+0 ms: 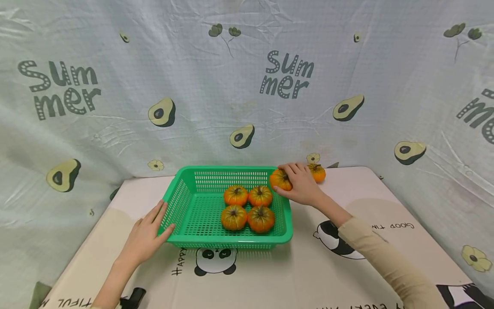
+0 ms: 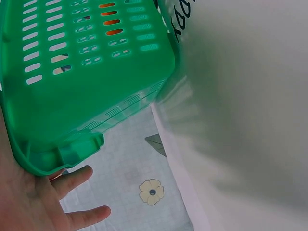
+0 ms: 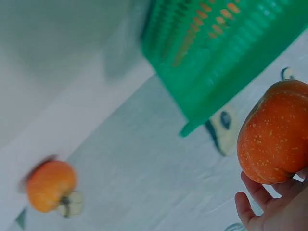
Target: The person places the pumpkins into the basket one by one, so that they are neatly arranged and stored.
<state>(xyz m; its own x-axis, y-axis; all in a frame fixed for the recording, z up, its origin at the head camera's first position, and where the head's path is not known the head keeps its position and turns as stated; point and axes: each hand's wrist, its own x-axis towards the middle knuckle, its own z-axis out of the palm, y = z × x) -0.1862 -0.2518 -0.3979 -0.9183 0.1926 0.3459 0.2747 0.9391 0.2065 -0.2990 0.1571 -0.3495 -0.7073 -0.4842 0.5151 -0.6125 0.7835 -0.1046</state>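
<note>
A green plastic basket (image 1: 239, 245) with slotted walls holds several small orange pumpkins (image 1: 233, 217), grouped in its right half. My right hand (image 1: 302, 184) grips another pumpkin (image 1: 280, 180) at the basket's right rear corner, above the rim; in the right wrist view this pumpkin (image 3: 276, 132) shows large beside the basket wall. On the left, my other hand (image 1: 144, 236) rests against the basket's left rim near the front corner. Its fingers (image 2: 72, 182) extend straight past the rim in the left wrist view.
One more pumpkin (image 1: 317, 173) sits on the table behind my right hand, near the back edge. The table cover (image 1: 308, 274) has panda prints. A hanging cloth (image 1: 216, 86) with avocado prints encloses the back and sides. A black object (image 1: 135, 297) lies by my left forearm.
</note>
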